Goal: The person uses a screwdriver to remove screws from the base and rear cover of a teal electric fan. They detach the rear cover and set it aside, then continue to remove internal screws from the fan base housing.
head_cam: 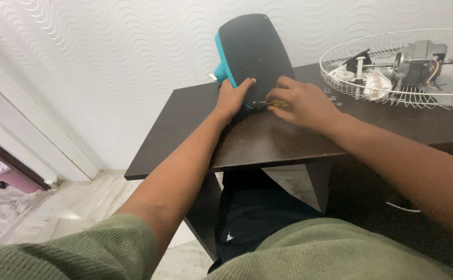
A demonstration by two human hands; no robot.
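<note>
Nearest the camera, along the bottom of the frame, are my olive green sleeves and my lap; both forearms reach up toward the middle of the frame over a dark brown bench (268, 140).

My left hand (232, 97) is clasped on the lower edge of a black fan base with a teal rim (250, 52), thumb laid across its face, holding it tilted up on its edge against the white, wave-patterned wall (107, 62). The base stands just above centre frame, at the back of the bench.

My right hand (302, 103) is closed around a small screwdriver with a yellowish handle (273, 103); its thin metal shaft points left, with the tip at the bottom edge of the base, just beside my left thumb.

Farther back, at the upper right, a white wire fan guard (392, 93) lies flat on the bench like a tray, holding a bare electric motor with coloured wires (418, 59), white plastic parts and a black piece. A few tiny screws (332, 96) lie loose on the bench between my right hand and the guard.

As I judge it, the tip could slip and jab my left thumb, since the two sit so close. The propped base could also slide or tip if my left hand loosens, and the loose screws could roll off.
</note>
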